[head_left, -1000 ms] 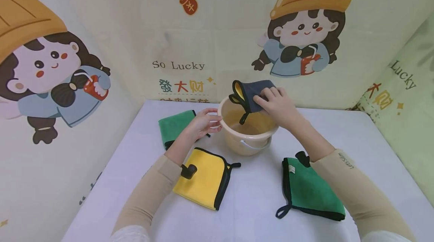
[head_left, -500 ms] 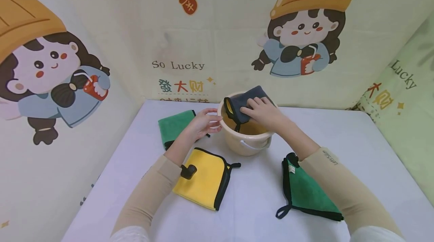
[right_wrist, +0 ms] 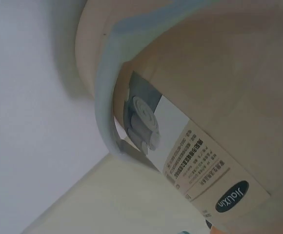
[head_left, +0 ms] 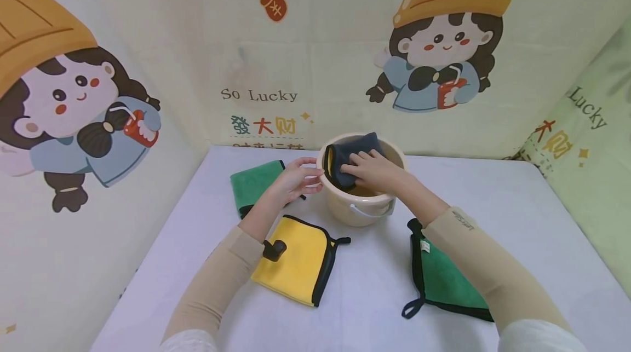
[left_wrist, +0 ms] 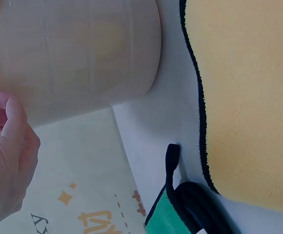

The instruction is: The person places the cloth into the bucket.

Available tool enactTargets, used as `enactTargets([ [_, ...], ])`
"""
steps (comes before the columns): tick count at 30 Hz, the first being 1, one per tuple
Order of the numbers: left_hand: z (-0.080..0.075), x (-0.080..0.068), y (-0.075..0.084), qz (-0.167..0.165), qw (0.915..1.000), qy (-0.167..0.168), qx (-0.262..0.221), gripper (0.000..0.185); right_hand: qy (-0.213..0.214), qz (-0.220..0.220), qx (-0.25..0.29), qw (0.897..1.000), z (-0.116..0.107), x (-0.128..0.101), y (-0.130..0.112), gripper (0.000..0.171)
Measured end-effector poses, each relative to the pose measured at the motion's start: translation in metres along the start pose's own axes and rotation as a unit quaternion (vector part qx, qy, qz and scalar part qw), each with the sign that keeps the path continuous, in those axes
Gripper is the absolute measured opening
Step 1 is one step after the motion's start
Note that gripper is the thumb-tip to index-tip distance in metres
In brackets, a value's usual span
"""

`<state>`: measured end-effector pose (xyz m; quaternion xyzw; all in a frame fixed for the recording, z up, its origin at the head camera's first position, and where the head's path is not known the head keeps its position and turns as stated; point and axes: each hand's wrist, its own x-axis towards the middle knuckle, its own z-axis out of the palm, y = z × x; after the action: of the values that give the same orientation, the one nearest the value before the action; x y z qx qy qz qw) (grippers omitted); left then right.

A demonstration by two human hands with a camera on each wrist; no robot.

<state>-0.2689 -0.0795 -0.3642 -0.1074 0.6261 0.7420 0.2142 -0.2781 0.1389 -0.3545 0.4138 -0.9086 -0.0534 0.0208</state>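
Grey cloth (head_left: pixel 352 161), folded with a yellow lining showing at its edge, sits half inside the beige bucket (head_left: pixel 362 207) at the twelve o'clock end of the tabletop (head_left: pixel 374 297). My right hand (head_left: pixel 372 170) lies on top of it with fingers curled into the fabric, gripping it just below the rim. My left hand (head_left: pixel 294 179) curls round the rim at the bucket's nine o'clock side, steadying it. I judge this to be the stowing step, nearly done. Next I would call for loosening the right hand and lifting it straight out without dragging the cloth. A yellow cloth (head_left: pixel 296 259) lies at six o'clock, one green cloth (head_left: pixel 253 182) at nine, another green cloth (head_left: pixel 443 281) at four.
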Motion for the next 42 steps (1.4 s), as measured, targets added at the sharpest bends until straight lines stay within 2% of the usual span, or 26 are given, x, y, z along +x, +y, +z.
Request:
enactTargets([
  [10, -0.001, -0.001, 0.001, 0.004, 1.0000, -0.007, 0.000, 0.045, -0.061, -0.007, -0.019, 0.998, 0.002, 0.008, -0.002, 0.044],
  [18, -0.002, -0.002, 0.001, 0.004, 0.9998, 0.001, 0.017, 0.043, -0.083, -0.039, -0.037, 0.995, 0.005, 0.012, -0.003, 0.045],
  [27, -0.002, -0.003, 0.001, 0.005, 0.9999, -0.004, 0.014, 0.043, -0.130, -0.036, -0.031, 0.990, 0.006, 0.015, -0.002, 0.047],
  [33, -0.002, -0.003, 0.001, 0.004, 0.9998, -0.006, 0.016, 0.041, -0.139, -0.037, -0.029, 0.989, 0.008, 0.014, -0.002, 0.048],
  [42, -0.001, 0.000, -0.001, 0.005, 0.9999, -0.003, 0.015, 0.041, -0.113, -0.039, -0.028, 0.992, 0.009, 0.011, 0.000, 0.047],
])
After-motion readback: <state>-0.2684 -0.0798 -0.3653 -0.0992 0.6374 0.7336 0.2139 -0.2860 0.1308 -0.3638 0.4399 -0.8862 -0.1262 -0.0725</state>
